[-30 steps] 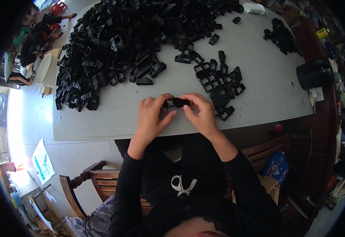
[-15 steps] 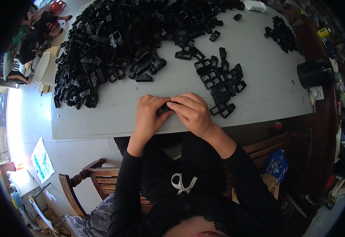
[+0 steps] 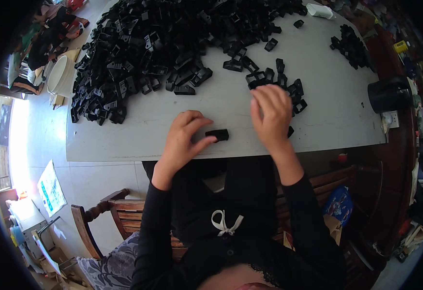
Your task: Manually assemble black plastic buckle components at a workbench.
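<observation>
A small black plastic part (image 3: 219, 135) lies on the table near its front edge. My left hand (image 3: 186, 137) is beside it, thumb and fingers spread apart, with the thumb tip at the part's left end. Whether the thumb touches it I cannot tell. Over the smaller cluster of black plastic parts (image 3: 296, 88) at the right is my right hand (image 3: 272, 116), its fingers stretched out and the thumb apart. Nothing shows in its grasp, and it hides much of that cluster.
A large heap of similar black parts (image 3: 139, 58) covers the far left of the grey table (image 3: 139, 140). Another small pile (image 3: 350, 47) sits at the far right, near a black container (image 3: 389, 93). A white container (image 3: 319, 11) lies at the back. People are seated at the far left.
Both hands were together around a small black part. That part now lies on the table. My right hand has moved right and away over the cluster, and my left hand has opened.
</observation>
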A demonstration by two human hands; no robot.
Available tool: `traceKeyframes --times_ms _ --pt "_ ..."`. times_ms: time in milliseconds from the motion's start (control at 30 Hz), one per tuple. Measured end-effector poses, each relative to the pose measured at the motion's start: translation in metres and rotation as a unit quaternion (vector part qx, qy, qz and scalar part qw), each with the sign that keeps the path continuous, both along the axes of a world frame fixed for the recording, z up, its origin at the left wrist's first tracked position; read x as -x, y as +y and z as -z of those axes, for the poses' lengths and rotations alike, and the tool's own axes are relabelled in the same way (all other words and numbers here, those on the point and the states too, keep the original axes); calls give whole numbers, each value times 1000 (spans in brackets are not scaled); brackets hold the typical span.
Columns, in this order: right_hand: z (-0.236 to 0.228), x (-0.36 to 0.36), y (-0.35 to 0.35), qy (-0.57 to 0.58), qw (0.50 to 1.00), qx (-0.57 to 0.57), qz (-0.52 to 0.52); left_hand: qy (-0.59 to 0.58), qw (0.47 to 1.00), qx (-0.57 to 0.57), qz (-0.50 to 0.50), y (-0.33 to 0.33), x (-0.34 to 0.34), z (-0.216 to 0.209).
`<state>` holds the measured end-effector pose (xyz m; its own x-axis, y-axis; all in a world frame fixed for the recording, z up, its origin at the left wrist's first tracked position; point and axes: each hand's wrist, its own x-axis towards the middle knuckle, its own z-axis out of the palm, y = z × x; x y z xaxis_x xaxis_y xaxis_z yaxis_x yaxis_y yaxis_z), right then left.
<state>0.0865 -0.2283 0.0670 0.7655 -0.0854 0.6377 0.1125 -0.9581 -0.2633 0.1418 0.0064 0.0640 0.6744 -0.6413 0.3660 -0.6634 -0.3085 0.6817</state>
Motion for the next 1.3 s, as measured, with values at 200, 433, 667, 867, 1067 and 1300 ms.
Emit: traceKeyframes --times_ms 200,433,667,867,1067,1300 --pt "6 -24 -10 77 991 98 50 -95 966 -86 -227 -8 -42 -2" --pt "6 -28 2 136 984 109 43 -77 974 -138 -163 -9 -40 11" --pt "-4 -23 19 92 992 -18 -86 -53 995 -46 -69 -10 -19 11" --pt "-6 -27 45 95 960 -121 -233 78 995 58 -32 -9 -15 12" --pt "2 -33 54 80 955 -83 -273 57 993 103 -10 -13 -16 16" --pt "11 -28 54 35 962 -2 -273 68 992 103 -27 -10 -13 16"
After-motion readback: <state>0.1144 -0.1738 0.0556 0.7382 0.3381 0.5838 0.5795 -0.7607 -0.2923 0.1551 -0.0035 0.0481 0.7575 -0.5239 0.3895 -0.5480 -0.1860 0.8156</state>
